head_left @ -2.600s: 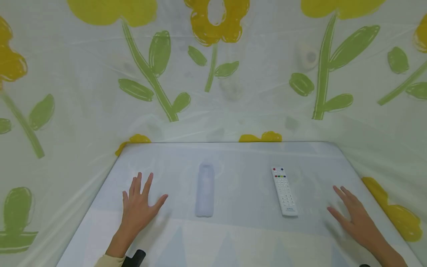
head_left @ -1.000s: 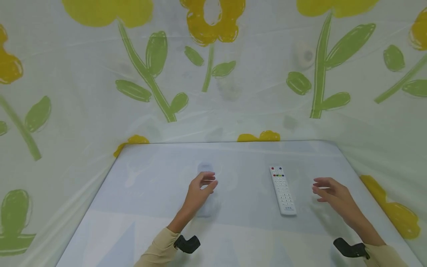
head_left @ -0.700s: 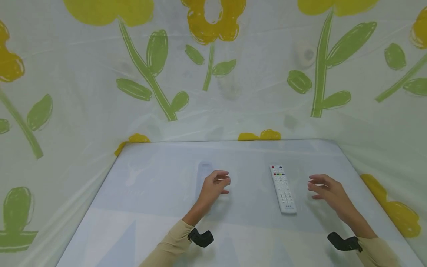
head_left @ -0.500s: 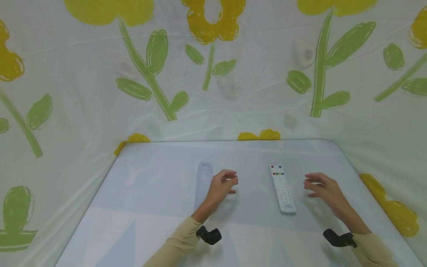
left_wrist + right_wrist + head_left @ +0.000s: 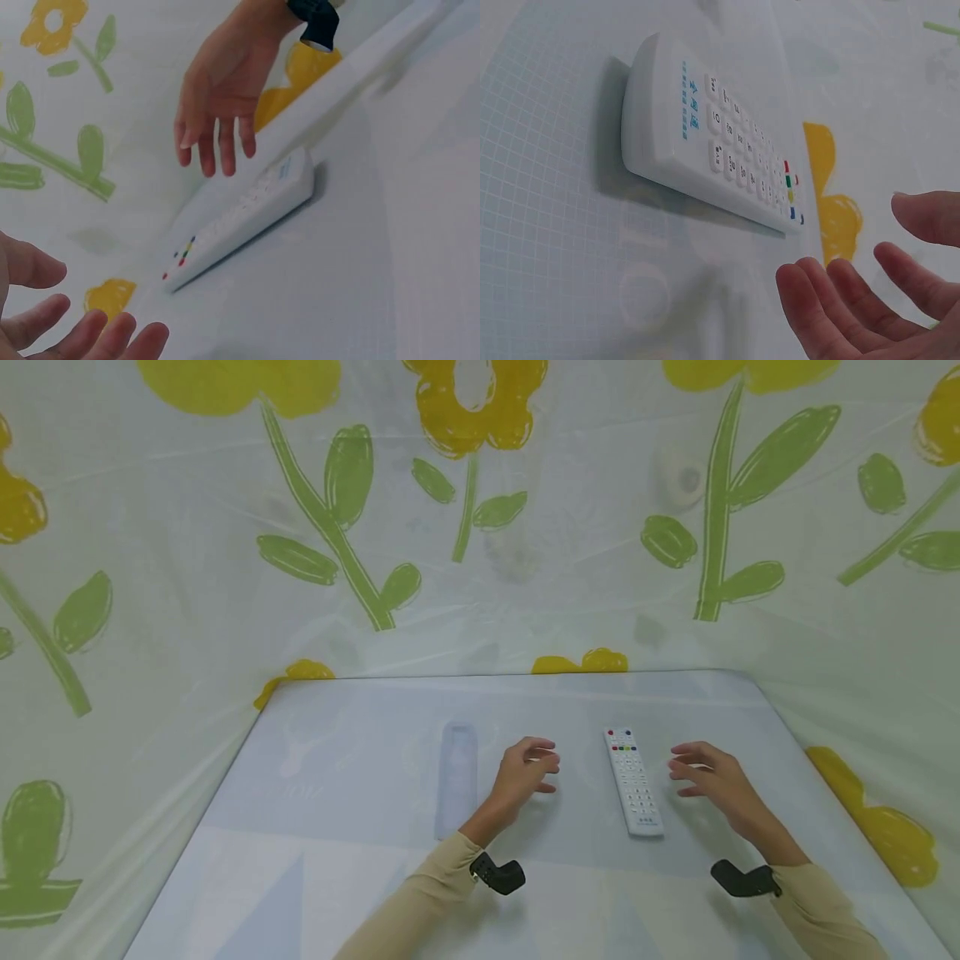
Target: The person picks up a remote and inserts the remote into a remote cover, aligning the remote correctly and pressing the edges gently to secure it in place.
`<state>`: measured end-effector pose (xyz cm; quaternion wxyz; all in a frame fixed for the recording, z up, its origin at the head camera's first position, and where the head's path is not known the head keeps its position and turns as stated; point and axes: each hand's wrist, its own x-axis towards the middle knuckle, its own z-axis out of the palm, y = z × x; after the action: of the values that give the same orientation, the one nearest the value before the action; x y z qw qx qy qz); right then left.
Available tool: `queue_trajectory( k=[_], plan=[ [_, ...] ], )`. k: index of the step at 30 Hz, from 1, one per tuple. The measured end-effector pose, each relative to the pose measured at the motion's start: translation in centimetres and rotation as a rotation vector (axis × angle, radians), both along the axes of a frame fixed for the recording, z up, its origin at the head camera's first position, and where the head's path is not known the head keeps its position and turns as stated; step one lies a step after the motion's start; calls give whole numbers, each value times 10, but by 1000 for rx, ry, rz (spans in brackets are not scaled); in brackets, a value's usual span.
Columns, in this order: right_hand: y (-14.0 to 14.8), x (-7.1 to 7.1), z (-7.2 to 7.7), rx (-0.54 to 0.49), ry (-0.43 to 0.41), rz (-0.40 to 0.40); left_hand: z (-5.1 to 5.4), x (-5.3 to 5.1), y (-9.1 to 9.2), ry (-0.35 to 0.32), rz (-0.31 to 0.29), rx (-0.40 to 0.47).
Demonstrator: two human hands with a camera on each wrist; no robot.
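remote (image 5: 634,783) lying face-up toward right edge of surface (image 5: 337,785); left hand (image 5: 519,777), right hand (image 5: 716,778) flanking, fingers released, apparently leaving clearance.

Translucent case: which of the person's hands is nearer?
The left hand, just to the right of the translucent case; the right hand is farther right, beyond the white remote.

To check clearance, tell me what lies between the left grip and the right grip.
The head view shows the white remote between the left grip and the right grip, touching neither.
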<state>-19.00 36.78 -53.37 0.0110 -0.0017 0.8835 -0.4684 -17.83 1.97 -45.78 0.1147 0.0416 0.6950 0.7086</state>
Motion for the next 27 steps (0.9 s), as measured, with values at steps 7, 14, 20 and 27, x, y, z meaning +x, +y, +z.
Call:
queue_trajectory(
  k=[7,14,20,27],
  plan=[
    [-18,3,14,-56,-53,-20,-6,-3,19,-14,-15,-5],
    [-23,0,14,-58,-71,-19,-10,-7,36,-47,-31,-1],
    [-16,-11,-5,-27,-93,-34,-13,-11,50,-75,-17,-1],
    [-41,-3,30,-100,-143,-52,-16,-15,65,-104,11,9]
  ],
)
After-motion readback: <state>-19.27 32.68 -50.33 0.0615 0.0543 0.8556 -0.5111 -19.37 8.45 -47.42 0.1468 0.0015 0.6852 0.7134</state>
